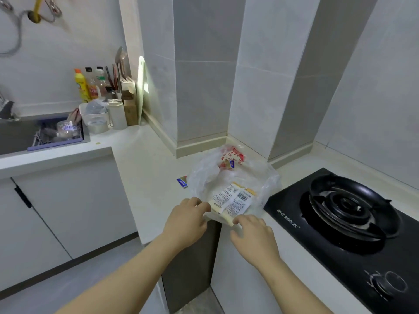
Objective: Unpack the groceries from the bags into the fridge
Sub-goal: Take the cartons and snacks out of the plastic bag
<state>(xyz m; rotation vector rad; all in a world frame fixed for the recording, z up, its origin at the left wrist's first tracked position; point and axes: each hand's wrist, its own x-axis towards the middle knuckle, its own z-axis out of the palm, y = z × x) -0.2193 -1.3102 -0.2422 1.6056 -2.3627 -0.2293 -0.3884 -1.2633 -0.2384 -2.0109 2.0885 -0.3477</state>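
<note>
Head view: clear plastic bag (204,177) on the desk (145,168), just beside the gas stove (340,211).
Packets (231,200): inside the bag, near edge.
Left hand (186,223): fingers curled at the bag's rim; grip unclear.
Right hand (254,236): fingers bent at the packets' end; grip unclear.

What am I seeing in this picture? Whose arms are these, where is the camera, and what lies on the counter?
No machine: a person works with bare hands. The single picture comes from a camera on the person's head, looking down. On the counter lies a clear bag holding white packets and a red packet; a blue packet lies beside it. A stove is at the right, a sink at the left. The left hand and right hand are at the bag's near edge; whether they grip it, I cannot tell.
</note>
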